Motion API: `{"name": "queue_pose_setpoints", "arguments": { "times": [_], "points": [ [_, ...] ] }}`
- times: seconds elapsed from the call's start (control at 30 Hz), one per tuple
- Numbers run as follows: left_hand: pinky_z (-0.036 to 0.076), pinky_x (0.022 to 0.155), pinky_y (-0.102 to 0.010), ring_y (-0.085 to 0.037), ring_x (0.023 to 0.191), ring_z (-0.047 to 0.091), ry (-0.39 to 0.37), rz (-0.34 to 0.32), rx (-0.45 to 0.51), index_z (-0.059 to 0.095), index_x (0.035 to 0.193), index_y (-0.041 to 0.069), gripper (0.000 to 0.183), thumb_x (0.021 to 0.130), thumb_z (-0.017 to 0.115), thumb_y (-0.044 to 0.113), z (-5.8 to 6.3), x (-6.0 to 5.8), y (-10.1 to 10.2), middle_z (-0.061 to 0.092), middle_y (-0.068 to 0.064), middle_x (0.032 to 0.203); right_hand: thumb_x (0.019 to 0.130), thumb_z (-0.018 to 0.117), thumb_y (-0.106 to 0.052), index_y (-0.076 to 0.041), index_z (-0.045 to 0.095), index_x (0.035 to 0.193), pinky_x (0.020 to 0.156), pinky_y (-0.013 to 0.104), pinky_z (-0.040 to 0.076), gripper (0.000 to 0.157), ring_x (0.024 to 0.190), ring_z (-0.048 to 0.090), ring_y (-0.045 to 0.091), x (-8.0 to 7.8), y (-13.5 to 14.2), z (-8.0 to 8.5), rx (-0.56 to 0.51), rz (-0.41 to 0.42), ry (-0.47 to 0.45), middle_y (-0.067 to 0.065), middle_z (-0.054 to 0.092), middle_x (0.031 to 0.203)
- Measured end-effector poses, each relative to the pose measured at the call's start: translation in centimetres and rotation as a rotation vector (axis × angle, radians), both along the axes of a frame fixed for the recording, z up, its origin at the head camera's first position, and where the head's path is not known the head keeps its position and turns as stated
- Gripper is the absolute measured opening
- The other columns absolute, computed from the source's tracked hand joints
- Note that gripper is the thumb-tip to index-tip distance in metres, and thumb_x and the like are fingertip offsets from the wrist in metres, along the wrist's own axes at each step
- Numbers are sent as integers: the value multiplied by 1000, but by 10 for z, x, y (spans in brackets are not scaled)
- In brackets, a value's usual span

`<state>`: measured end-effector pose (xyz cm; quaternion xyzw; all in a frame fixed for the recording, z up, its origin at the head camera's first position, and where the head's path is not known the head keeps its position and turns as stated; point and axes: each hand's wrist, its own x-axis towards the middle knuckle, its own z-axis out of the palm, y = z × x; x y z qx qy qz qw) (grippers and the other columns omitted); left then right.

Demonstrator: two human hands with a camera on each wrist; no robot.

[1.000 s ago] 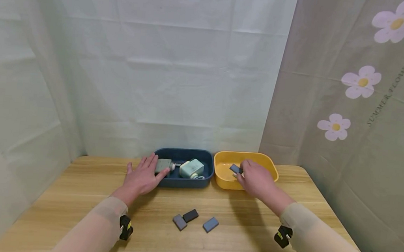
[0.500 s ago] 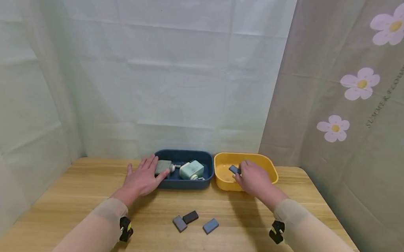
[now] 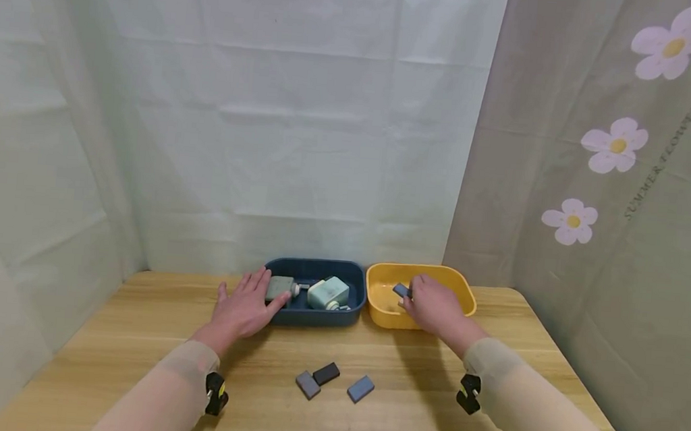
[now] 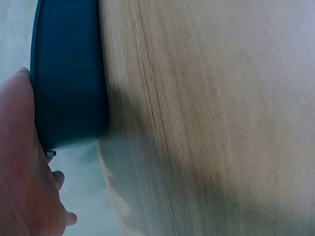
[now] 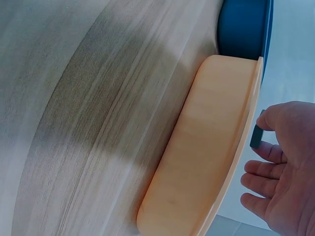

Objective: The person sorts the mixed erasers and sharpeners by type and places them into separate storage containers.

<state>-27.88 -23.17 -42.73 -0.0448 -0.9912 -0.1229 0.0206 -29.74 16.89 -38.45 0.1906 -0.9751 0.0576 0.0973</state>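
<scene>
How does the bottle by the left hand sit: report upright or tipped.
Tipped: the bottle lies in the blue bin, its neck pointing right.

Both arms extend forward from the lower edge of the head view, converging slightly. The left forearm and the right forearm are sleeved in pale cloth to the wrist, the right slanting inward more strongly. The left hand is palm down, its fingers nearly straight and pointing ahead, its thumb angled away toward the right. The right hand is bent in a pinch: in the right wrist view, thumb and forefinger oppose each other at the tips, while the remaining three fingers lie one beside another, lightly bent.
</scene>
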Motion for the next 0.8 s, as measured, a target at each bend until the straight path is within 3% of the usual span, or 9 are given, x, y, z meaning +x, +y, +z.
{"name": "queue_pose_setpoints", "arguments": {
  "times": [0.33, 0.43, 0.5, 0.63, 0.8],
  "points": [
    [-4, 123, -83, -48, 166, 16, 1, 62, 9, 18, 176, 2, 102, 110, 27, 79, -4, 39, 18, 16, -20, 183, 108, 73, -28, -1, 62, 107, 70, 41, 56, 29, 77, 58, 23, 15, 12, 0, 6, 37, -50, 8, 58, 92],
    [-4, 122, -84, -49, 166, 15, -2, 71, 11, 18, 176, 1, 103, 109, 26, 80, -7, 46, 22, 16, -21, 182, 110, 71, -27, 4, 65, 123, 82, 46, 61, 34, 92, 69, 30, 17, 17, -3, 31, 63, -30, 15, 66, 108],
    [-5, 122, -83, -49, 166, 15, -8, 77, 14, 17, 176, 2, 104, 109, 25, 81, -9, 51, 25, 15, -20, 183, 111, 70, -28, 7, 63, 137, 97, 50, 60, 44, 111, 71, 37, 19, 19, -4, 51, 78, -19, 22, 68, 127],
    [-5, 122, -83, -49, 166, 15, 3, 90, 21, 18, 176, 1, 105, 109, 26, 81, -11, 59, 30, 15, -20, 183, 112, 68, -30, 9, 55, 154, 115, 57, 50, 58, 139, 61, 45, 22, 23, -5, 61, 100, -19, 28, 57, 156],
    [-5, 122, -83, -49, 166, 14, 6, 113, 19, 18, 176, 1, 104, 109, 26, 81, -12, 69, 34, 15, -20, 183, 112, 68, -34, 8, 52, 158, 121, 60, 43, 64, 147, 53, 47, 28, 28, -4, 47, 126, -37, 28, 50, 164]
  ]
}}
